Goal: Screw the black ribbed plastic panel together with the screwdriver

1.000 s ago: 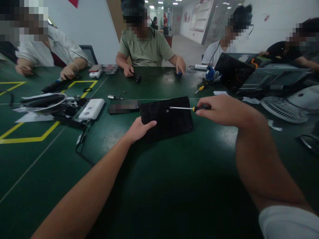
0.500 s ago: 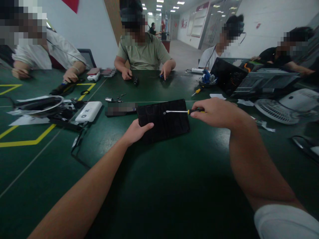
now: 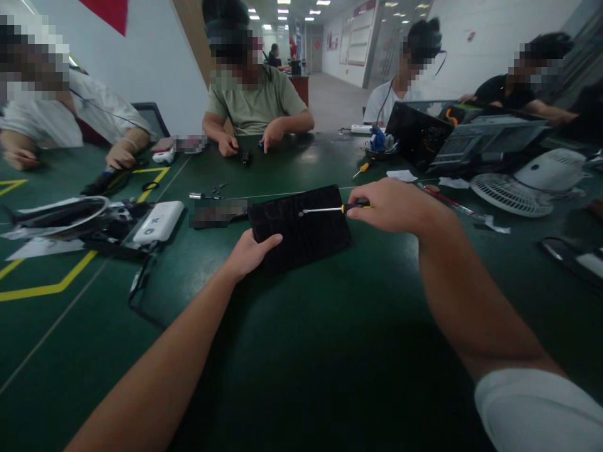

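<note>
Black case (image 3: pixel 325 231), green tabletop (image 3: pixel 301 333), white walls (image 3: pixel 499 25), ceiling lights (image 3: pixel 282 10)

This looks like an office with a workshop setup: ceiling lights (image 3: pixel 283 10) above a far corridor (image 3: pixel 342 95), a chair (image 3: pixel 153 118) at far left, and a green counter (image 3: pixel 306 339) with yellow tape (image 3: pixel 32 293), bearing a loose screwdriver (image 3: pixel 362 169), white fan (image 3: pixel 527 179) and grey casing (image 3: pixel 492 138).

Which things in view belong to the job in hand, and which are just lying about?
Job in hand: flat black rectangular panel; yellow-and-black-handled metal screwdriver.
Seemingly lying about: white rectangular box; white round-grilled fan; small yellow-handled screwdriver.
</note>
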`<state>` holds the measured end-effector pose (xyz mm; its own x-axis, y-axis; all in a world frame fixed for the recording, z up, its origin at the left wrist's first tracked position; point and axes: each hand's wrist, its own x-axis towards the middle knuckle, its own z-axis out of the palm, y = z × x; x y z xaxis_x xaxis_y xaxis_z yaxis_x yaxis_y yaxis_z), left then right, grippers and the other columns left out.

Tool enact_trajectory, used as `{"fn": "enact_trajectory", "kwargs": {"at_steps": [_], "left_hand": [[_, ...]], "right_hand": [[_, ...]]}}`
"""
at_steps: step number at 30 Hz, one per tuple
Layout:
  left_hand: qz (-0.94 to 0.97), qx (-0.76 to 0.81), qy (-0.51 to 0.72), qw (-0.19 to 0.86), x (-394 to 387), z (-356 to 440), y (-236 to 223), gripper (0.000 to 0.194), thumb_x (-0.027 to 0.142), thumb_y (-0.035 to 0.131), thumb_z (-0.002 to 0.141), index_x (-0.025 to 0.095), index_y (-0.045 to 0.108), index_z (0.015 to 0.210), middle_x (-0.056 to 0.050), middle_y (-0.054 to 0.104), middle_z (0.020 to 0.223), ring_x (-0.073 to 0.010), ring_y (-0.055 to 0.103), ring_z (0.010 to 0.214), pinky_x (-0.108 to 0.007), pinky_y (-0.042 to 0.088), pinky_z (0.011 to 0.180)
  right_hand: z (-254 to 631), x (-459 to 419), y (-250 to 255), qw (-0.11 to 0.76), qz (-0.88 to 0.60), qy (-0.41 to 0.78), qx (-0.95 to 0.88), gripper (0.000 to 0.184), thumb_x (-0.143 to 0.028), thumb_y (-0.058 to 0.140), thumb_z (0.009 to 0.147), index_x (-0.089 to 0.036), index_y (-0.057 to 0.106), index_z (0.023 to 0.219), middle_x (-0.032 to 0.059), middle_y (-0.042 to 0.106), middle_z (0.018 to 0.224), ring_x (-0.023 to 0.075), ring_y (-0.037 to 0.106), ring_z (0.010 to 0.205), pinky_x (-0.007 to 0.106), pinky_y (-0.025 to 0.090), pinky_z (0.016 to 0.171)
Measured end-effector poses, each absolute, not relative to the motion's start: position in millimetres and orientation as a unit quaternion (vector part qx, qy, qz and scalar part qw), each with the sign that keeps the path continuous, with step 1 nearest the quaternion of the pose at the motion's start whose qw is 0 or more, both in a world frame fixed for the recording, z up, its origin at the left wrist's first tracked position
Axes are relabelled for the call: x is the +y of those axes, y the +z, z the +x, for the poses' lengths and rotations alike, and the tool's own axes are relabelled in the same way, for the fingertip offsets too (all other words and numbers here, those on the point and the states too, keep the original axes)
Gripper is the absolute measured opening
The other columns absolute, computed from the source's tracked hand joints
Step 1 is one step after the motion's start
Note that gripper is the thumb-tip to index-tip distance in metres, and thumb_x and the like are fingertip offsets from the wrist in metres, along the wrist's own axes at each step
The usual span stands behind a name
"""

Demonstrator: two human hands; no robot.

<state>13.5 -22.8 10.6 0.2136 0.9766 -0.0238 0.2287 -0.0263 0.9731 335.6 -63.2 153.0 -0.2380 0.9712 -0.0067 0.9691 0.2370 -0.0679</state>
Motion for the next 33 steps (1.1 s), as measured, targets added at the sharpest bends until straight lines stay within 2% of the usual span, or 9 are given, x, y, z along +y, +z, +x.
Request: {"fn": "enact_trajectory", "kwargs": {"at_steps": [6,13,23,33], "left_hand": [[0.61,0.496,0.38,0.487,-22.9,12.4,9.6,0.061,0.058,0.093,0.08,0.018,0.08,0.124,-0.016,0.085,0.133,-0.0422,0.078,0.13,-0.064,0.06,0.116],[0.609,0.495,0.382,0.488,-21.7,13.1,8.2,0.051,0.051,0.092,0.082,0.02,0.081,0.121,-0.015,0.086,0.132,-0.0397,0.079,0.128,-0.061,0.061,0.116],[0.612,0.482,0.39,0.491,-22.4,13.8,7.5,0.058,0.054,0.094,0.079,0.017,0.081,0.121,-0.016,0.085,0.13,-0.0402,0.079,0.127,-0.064,0.058,0.117],[0.618,0.494,0.381,0.479,-23.9,14.2,9.6,0.057,0.056,0.093,0.081,0.018,0.081,0.123,-0.016,0.086,0.129,-0.0403,0.078,0.128,-0.062,0.06,0.115]], "right_hand": [[336.0,-62.5,152.5,0.017,-0.616,0.03,-0.787,0.036,-0.046,0.061,0.103,-0.026,0.085,0.122,0.0109,0.084,0.113,0.0307,0.074,0.102,0.042,0.051,0.086],[334.9,-61.3,149.8,0.003,-0.612,0.028,-0.791,0.038,-0.047,0.059,0.104,-0.025,0.085,0.123,0.012,0.083,0.116,0.0333,0.075,0.106,0.044,0.051,0.087],[335.5,-61.6,144.9,0.034,-0.607,0.034,-0.793,0.033,-0.047,0.063,0.102,-0.025,0.081,0.12,0.0103,0.081,0.107,0.0281,0.072,0.091,0.04,0.046,0.078],[332.8,-61.9,142.9,0.016,-0.619,0.009,-0.785,0.036,-0.047,0.058,0.105,-0.025,0.082,0.121,0.0113,0.082,0.109,0.0305,0.073,0.096,0.042,0.05,0.081]]}}
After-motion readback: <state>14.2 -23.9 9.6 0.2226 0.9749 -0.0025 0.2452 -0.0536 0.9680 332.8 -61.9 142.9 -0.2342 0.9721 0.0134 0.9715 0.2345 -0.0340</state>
